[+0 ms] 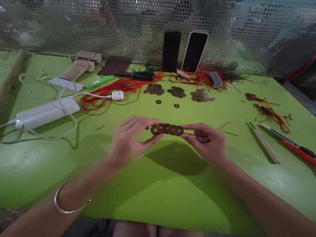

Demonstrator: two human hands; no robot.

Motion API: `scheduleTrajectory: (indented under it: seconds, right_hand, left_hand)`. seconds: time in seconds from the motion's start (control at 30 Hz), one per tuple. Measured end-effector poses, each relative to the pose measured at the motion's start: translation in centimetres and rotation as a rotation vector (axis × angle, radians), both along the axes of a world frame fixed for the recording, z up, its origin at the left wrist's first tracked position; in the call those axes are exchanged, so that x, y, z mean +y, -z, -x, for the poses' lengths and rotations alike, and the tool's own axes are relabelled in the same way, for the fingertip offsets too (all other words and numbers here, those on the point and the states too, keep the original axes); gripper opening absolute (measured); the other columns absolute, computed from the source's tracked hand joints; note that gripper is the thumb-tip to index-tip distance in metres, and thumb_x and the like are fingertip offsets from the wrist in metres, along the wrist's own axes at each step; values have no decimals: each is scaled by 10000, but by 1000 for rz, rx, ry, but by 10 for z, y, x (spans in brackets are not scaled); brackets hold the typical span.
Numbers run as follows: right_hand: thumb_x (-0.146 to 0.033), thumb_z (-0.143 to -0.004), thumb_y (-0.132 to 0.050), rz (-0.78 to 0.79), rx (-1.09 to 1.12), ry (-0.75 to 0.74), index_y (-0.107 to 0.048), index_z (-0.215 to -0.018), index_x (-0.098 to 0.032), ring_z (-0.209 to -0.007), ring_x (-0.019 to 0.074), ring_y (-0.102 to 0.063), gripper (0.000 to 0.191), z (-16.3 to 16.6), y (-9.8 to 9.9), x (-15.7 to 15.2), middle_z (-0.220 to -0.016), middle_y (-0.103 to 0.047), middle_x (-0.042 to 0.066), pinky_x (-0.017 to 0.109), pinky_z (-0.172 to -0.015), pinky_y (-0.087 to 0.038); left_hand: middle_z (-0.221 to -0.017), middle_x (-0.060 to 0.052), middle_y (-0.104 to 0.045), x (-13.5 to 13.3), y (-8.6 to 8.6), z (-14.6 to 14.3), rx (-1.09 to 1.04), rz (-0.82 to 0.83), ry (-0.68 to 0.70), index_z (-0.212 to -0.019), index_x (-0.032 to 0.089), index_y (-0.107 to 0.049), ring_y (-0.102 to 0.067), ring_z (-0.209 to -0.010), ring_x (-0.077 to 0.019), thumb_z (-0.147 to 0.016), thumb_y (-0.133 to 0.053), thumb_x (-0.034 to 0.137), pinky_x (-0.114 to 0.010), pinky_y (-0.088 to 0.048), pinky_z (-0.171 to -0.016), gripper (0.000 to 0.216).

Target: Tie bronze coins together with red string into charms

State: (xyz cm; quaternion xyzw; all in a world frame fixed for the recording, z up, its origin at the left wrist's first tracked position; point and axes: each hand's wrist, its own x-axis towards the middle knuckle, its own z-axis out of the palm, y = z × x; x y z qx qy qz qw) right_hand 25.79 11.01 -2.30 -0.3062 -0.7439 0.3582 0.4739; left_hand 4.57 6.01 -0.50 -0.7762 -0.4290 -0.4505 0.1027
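Note:
Above the green table [164, 192] my two hands hold a short row of dark brass coins [167, 129] strung on red cord. The fingers of my left hand [129, 138] pinch the row's left end. At the right end, my right hand [207, 142] is closed on the coins and on the red cord running out from them. A silver bangle [66, 204] circles my left wrist. Further back lie three small piles of loose coins [177, 92] and two single coins [167, 104].
A bundle of red cord [114, 91] lies left of the piles. A white power bank [45, 112] with cable sits at the left. Two phones [183, 50] lean on the perforated metal screen. A red-handled knife [309, 156] and a wooden stick [264, 142] lie at the right.

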Motion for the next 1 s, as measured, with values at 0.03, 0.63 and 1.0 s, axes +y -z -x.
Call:
scheduleTrajectory:
  seconds: [0.03, 0.63, 1.0]
  right_hand:
    - [-305, -764, -699, -5, 3, 0, -706, -939, -155, -416, 49, -198, 231, 0, 0, 0, -482, -275, -84, 226, -386, -115]
    - [-315, -763, -701, -29, 25, 21, -707, -925, -162, -410, 48, -206, 223, 1, 1, -1, -465, -280, -89, 227, -385, -120]
    - [-319, -769, -695, -59, 18, 38, -697, -877, -150, -379, 44, -233, 201, 3, -2, -2, -428, -347, -86, 214, -346, -137]
  left_hand:
    - [-836, -27, -707, 0, 0, 0, -3, 2, 4, -993, 174, -625, -638, -705, -123, -747, -712, 233, -255, -528, -665, 268]
    - [-872, -31, -699, -1, 0, 0, 0, 53, 28, -995, 184, -630, -639, -776, -135, -763, -670, 184, -270, -541, -695, 235]
    - [-871, -35, -686, -2, 0, -2, -31, 161, 25, -1033, 176, -603, -622, -734, -128, -757, -695, 306, -268, -540, -677, 319]
